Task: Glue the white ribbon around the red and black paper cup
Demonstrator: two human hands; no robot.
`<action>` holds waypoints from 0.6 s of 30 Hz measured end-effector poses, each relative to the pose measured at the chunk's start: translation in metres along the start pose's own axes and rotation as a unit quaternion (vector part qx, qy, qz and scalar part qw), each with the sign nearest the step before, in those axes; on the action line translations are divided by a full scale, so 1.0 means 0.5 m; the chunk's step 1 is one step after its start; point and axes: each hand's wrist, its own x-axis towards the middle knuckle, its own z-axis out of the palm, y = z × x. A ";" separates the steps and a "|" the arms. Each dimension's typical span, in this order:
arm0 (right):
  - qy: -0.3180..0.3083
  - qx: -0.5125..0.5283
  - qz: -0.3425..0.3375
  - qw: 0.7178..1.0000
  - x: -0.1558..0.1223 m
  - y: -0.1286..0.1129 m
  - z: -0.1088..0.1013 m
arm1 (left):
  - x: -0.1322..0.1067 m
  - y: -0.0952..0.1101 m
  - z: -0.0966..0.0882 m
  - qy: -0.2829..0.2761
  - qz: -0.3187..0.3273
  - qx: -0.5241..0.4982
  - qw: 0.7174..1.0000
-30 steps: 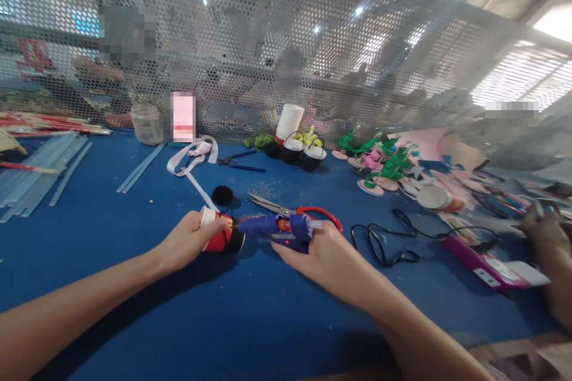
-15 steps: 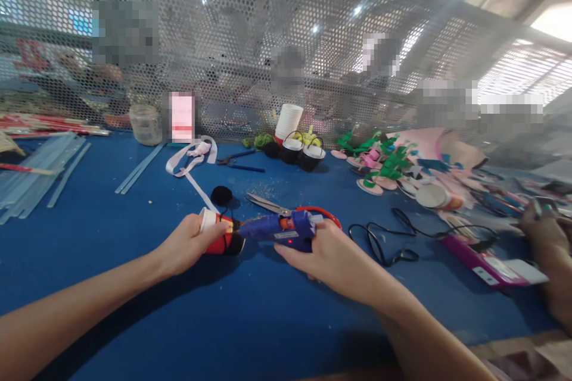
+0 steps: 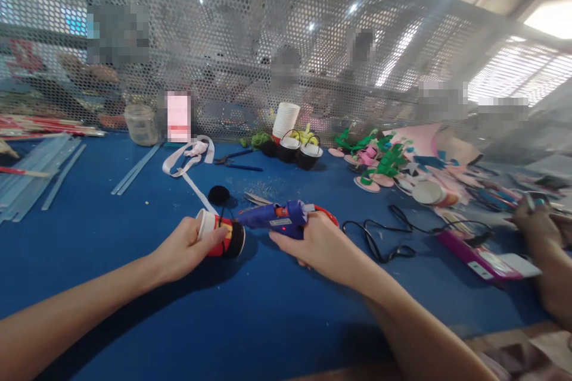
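Observation:
My left hand is closed around a paper cup lying on its side, its white mouth to the left. The cup is red with a yellow patch, and black yarn is wound about its base end. A blue hot glue gun with a lit red light is in my closed right hand. Its nozzle points left at the upper side of the cup; whether it touches cannot be told. Behind the cup sits a black yarn ball, a strand leading toward the cup. Scissors lie partly hidden behind the gun.
White ribbon, pliers and two black-wrapped cups with handles stand farther back. Glue sticks lie left. Green and pink craft pieces, a black cord, a purple power strip and another person's hand are right.
The glue gun's nozzle has risen from the cup's yarn-wound side toward its upper edge. The cup has turned slightly, showing more of the black yarn. The whole view has shifted a little.

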 end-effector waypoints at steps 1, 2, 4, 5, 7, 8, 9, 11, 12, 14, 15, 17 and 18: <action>-0.002 0.003 0.001 1.000 -0.001 0.001 0.000 | 0.000 0.001 0.000 0.001 0.004 0.000 1.000; -0.005 0.005 0.002 1.000 -0.002 0.002 -0.001 | 0.000 0.001 -0.001 0.003 0.008 0.002 1.000; -0.012 0.004 0.006 1.000 -0.004 0.003 -0.004 | -0.001 0.001 -0.002 0.003 0.019 0.008 1.000; -0.017 0.002 0.013 1.000 -0.006 0.004 -0.006 | -0.001 0.002 -0.002 0.002 0.024 0.014 1.000; -0.026 0.001 0.027 0.999 -0.007 0.005 -0.008 | -0.002 0.002 -0.003 -0.002 0.029 0.027 0.999; -0.028 0.002 0.031 0.999 -0.007 0.005 -0.009 | -0.002 0.002 -0.003 -0.003 0.030 0.032 0.999; -0.028 0.004 0.033 0.999 -0.006 0.004 -0.009 | -0.002 0.002 -0.002 -0.003 0.031 0.037 0.999; -0.026 0.010 0.033 0.999 -0.003 0.003 -0.007 | -0.003 0.002 -0.002 -0.002 0.035 0.044 0.998; -0.026 0.012 0.035 0.999 -0.002 0.003 -0.006 | -0.003 0.002 -0.001 -0.001 0.037 0.047 0.998; -0.030 0.015 0.041 0.999 0.000 0.003 -0.004 | -0.004 0.001 0.000 -0.002 0.041 0.050 0.998; -0.031 0.015 0.042 0.999 0.000 0.003 -0.004 | -0.003 0.001 0.000 -0.004 0.043 0.051 0.998; -0.030 0.015 0.038 0.999 -0.002 0.002 -0.004 | -0.002 -0.001 -0.001 -0.006 0.043 0.050 0.998; -0.027 0.012 0.033 0.999 -0.004 0.002 -0.005 | -0.001 -0.003 -0.001 -0.006 0.040 0.047 0.998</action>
